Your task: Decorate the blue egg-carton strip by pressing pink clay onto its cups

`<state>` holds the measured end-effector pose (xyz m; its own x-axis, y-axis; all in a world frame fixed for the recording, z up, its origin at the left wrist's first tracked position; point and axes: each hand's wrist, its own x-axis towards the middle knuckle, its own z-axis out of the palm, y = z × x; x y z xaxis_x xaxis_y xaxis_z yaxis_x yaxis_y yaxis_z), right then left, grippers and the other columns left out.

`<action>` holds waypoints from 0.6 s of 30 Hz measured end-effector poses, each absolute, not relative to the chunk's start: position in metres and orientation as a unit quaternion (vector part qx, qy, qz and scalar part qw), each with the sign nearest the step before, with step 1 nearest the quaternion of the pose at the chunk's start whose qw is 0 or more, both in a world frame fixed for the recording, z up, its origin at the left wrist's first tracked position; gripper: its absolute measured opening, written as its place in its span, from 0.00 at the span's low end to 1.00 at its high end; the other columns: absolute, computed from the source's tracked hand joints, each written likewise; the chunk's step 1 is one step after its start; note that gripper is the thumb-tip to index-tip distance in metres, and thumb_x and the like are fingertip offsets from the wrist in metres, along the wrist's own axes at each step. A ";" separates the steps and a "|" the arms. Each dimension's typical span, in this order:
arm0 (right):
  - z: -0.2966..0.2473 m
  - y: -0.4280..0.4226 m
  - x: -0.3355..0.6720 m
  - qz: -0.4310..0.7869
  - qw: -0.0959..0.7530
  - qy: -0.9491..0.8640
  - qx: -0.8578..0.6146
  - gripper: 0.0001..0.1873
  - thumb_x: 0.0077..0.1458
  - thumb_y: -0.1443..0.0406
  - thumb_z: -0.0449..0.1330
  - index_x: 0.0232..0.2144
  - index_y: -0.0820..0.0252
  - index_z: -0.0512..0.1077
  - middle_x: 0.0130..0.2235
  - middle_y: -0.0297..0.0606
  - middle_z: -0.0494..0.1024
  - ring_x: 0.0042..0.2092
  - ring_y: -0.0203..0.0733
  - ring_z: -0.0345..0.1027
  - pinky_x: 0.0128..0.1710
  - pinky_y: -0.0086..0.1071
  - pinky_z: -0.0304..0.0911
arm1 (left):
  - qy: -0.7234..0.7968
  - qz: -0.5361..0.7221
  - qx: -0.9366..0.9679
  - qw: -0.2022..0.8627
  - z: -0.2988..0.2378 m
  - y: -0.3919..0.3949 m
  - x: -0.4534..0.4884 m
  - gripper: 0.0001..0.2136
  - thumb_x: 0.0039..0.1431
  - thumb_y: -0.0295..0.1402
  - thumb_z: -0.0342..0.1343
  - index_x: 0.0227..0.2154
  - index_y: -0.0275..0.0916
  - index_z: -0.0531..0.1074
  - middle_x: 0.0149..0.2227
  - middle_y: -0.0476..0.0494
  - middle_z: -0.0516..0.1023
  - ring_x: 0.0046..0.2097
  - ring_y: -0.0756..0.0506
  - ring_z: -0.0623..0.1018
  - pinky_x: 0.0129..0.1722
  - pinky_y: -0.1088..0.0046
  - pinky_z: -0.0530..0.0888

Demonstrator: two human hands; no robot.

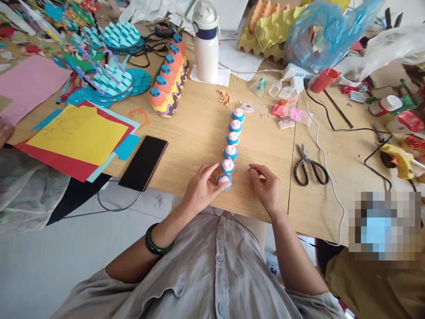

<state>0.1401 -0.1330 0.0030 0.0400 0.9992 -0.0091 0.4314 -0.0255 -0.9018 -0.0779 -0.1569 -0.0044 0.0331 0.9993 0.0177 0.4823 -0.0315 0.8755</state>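
A strip of egg-carton cups, painted blue with pale pink clay-like tops, runs away from me across the wooden table. My left hand grips its near end, thumb in front of the last cup and fingers on its left side. Some of those fingers are hidden behind the cup. To the right of the strip, my right hand rests near the table edge. Its fingers are loosely bent and apart, and I see nothing in them. Black-handled scissors lie farther right.
A phone and coloured paper lie left. Behind stand an orange painted carton caterpillar and a white bottle. Cables, a yellow glue gun, clay packets and egg trays lie right and back. People sit on both sides.
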 end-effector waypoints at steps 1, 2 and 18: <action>0.003 -0.132 0.140 0.373 0.386 -0.580 -0.613 0.16 0.62 0.56 0.57 0.43 0.59 0.79 0.41 0.45 0.82 0.40 0.45 0.75 0.31 0.36 0.72 | 0.599 0.362 0.621 0.352 -0.004 -0.157 -0.079 0.28 0.57 0.47 0.65 0.58 0.39 0.73 0.54 0.35 0.77 0.36 0.48 0.79 0.30 0.74 0.76; 0.002 -0.131 0.141 0.375 0.390 -0.575 -0.614 0.16 0.62 0.56 0.57 0.42 0.59 0.79 0.40 0.45 0.82 0.40 0.46 0.75 0.30 0.36 0.72 | 0.603 0.363 0.621 0.344 -0.004 -0.157 -0.081 0.27 0.58 0.47 0.64 0.57 0.39 0.74 0.54 0.36 0.78 0.35 0.49 0.79 0.29 0.74 0.75; 0.002 -0.061 0.151 0.363 0.393 -0.591 -0.603 0.14 0.59 0.59 0.57 0.39 0.58 0.79 0.36 0.41 0.83 0.32 0.41 0.74 0.30 0.35 0.71 | 0.591 0.483 0.546 0.345 -0.022 -0.151 -0.086 0.18 0.69 0.38 0.53 0.56 0.36 0.75 0.42 0.41 0.83 0.44 0.48 0.83 0.47 0.75 0.79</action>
